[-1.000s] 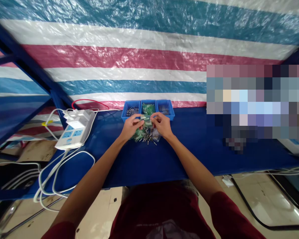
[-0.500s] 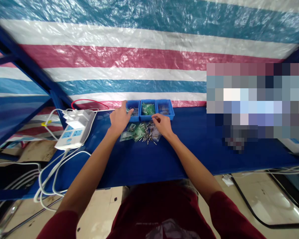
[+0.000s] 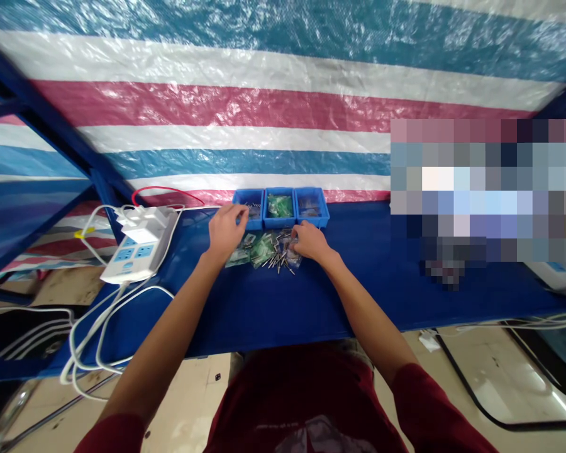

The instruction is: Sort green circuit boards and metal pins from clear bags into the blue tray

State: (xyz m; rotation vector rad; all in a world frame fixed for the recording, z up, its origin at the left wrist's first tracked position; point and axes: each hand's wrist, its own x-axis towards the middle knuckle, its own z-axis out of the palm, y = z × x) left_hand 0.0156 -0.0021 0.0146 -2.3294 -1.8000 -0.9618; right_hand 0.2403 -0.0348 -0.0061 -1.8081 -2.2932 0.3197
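My left hand (image 3: 226,231) is at the front left corner of the left blue bin (image 3: 248,223), its thumb and fingers drawn together; anything between them is too small to make out. Small metal pieces lie in that bin. At the right end of the loose pile, my right hand (image 3: 310,241) has its fingertips pinched down by a clear plastic bag (image 3: 292,257); what they grip is hidden. The pile also has green packets (image 3: 263,249), metal pins (image 3: 278,259) and a clear packet (image 3: 237,257) at its left.
The middle blue bin (image 3: 279,223) holds green packets, and the right blue bin (image 3: 312,221) holds clear ones. On the left, a white power strip (image 3: 131,267) carries plugs and looped white cables (image 3: 78,346). A striped tarp (image 3: 245,138) hangs behind the blue table (image 3: 273,314).
My left hand has come back from the left bin's rim, and its spread fingers have drawn together. My right hand has lowered from the bins' front edge to the pile.
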